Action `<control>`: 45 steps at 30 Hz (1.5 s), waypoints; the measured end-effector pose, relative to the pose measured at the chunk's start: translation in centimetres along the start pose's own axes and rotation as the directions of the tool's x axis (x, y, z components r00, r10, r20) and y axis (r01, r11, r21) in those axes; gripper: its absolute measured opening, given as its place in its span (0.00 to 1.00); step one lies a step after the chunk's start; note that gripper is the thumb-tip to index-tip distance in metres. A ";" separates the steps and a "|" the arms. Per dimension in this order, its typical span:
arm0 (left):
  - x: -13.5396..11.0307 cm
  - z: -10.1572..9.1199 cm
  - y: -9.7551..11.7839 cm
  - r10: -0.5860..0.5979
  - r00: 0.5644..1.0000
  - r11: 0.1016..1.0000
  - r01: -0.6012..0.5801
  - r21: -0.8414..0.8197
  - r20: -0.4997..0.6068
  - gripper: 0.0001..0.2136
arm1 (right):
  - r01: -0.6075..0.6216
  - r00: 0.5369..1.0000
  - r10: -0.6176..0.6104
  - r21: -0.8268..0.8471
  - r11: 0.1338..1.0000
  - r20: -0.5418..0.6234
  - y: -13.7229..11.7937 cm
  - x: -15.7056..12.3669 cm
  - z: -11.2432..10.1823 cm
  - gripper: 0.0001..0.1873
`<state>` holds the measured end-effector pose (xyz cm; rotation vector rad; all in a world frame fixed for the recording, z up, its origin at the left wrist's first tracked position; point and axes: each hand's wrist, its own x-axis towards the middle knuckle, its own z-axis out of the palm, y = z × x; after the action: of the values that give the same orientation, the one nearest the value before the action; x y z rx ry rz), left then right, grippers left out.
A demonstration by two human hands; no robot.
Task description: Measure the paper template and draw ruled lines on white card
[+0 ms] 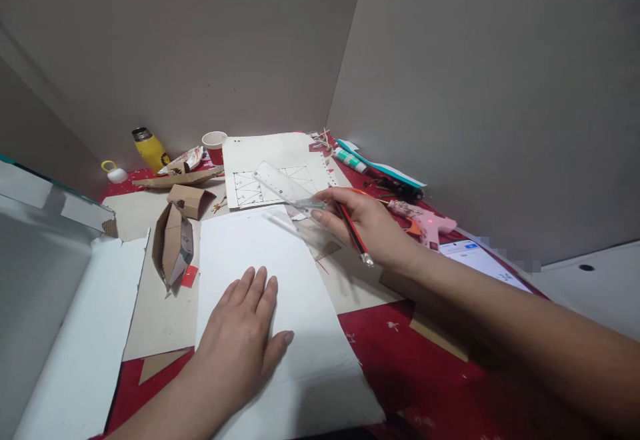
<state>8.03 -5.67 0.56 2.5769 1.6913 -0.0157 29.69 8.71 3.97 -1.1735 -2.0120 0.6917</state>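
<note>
My left hand lies flat on a white sheet of paper, fingers a little apart and holding nothing. Above the sheet's upper right edge, my right hand pinches a clear plastic ruler between thumb and fingers. A red and black pencil is tucked into the same hand, slanting down toward its metal-capped end; its other end is hidden. Behind the ruler is a sheet with a drawn grid, partly covered by it. The ruler's far end points up and left over that drawing.
Folded cardboard pieces sit left of the paper. At the back stand a yellow bottle and a paper cup. On the right lie a green and white tube, a pink glue gun and a phone. White board borders the left.
</note>
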 end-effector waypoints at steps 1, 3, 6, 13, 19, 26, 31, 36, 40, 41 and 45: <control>-0.1 0.0 0.0 0.001 1.000 1.000 -0.001 0.000 0.000 0.31 | 0.000 1.000 0.000 -0.008 1.000 0.009 -0.1 0.1 0.0 0.19; -0.1 -0.1 0.1 0.000 1.000 1.000 0.000 -0.005 0.013 0.32 | 0.006 1.000 -0.005 -0.019 1.000 0.027 -0.2 0.4 0.0 0.20; 0.0 -0.3 -0.1 -0.001 0.999 1.000 0.002 -0.017 0.039 0.32 | 0.028 0.998 -0.026 -0.039 0.999 0.051 0.1 0.7 0.2 0.21; 0.5 -2.2 -1.2 0.014 0.997 0.994 -0.005 -0.111 0.079 0.29 | -0.009 0.997 0.005 0.051 0.999 0.078 -0.1 1.4 0.4 0.20; 2.2 -5.3 -3.7 -0.054 0.990 0.842 0.117 -0.527 0.133 0.22 | -0.281 0.954 0.204 0.412 0.867 0.221 -1.3 0.7 -0.3 0.18; 6.6 -7.1 -5.9 -0.479 0.874 0.082 0.133 -0.988 0.078 0.21 | -0.332 0.942 0.207 0.627 0.704 0.266 -1.7 -0.1 0.5 0.13; 8.3 -6.6 -5.8 -0.428 0.888 -0.147 0.114 -0.983 0.167 0.10 | -0.467 0.884 0.322 0.685 0.560 0.340 -4.3 -1.3 2.4 0.14; 9.0 -6.0 -6.8 -0.435 0.876 -0.189 0.136 -0.972 0.208 0.03 | -0.478 0.867 0.228 0.611 0.631 0.443 -4.5 -2.2 3.7 0.16; 9.5 -6.2 -7.9 -0.431 0.874 -0.193 0.153 -0.969 0.224 0.07 | -0.421 0.889 0.192 0.579 0.698 0.415 -4.0 -2.0 3.2 0.15; 9.6 -6.3 -8.2 -0.435 0.872 -0.193 0.154 -0.969 0.225 0.08 | -0.411 0.889 0.181 0.559 0.720 0.421 -4.0 -1.9 2.9 0.16; 9.8 -6.6 -9.1 -0.446 0.866 -0.187 0.158 -0.970 0.227 0.05 | -0.282 0.941 0.158 0.434 0.856 0.300 -4.2 -1.3 2.2 0.17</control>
<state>3.41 7.24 6.35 0.8758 1.2936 1.1087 26.27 5.46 5.31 -1.0635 -1.7640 1.4275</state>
